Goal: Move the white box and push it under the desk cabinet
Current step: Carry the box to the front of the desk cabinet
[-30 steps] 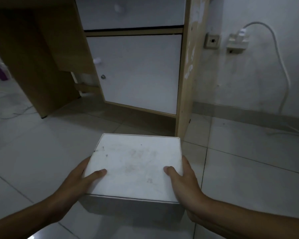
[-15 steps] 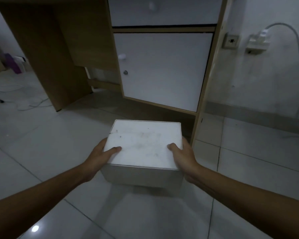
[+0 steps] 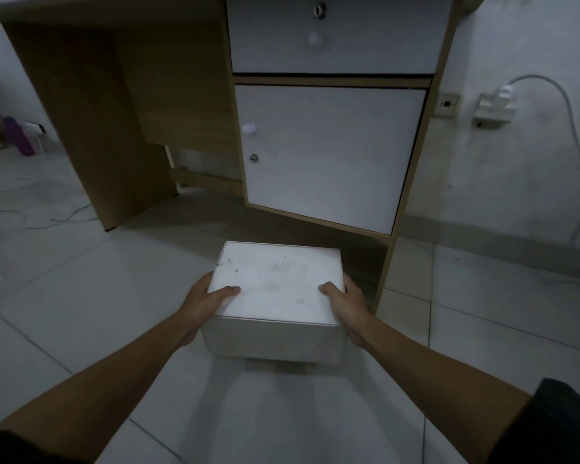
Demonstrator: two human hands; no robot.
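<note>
The box (image 3: 275,289) sits low over the tiled floor (image 3: 81,313), just in front of the cabinet (image 3: 325,155), with its far edge near the dark gap below the cabinet door. Whether it rests on the tiles or hangs a little above them cannot be told; a pale shadow lies under its near side. Its lid faces up (smudged with faint marks), and its front wall faces the camera. The lid looks a little wider side to side than deep, so the long axis runs roughly parallel to the cabinet front, though the wide lens makes this hard to judge. The box is turned slightly, its far left corner a touch further left than the near one.

The left hand (image 3: 203,301) clasps the left side of the box, thumb laid across the lid's near left corner, fingers hidden down the side wall. The right hand (image 3: 347,301) mirrors it on the right side, thumb on the lid, fingers wrapped out of sight around the wall. Both are closed firmly on the box, arms stretched forward.

The cabinet's right leg (image 3: 387,262) stands just beside the right hand. A drawer (image 3: 332,35) sits above the door.
</note>
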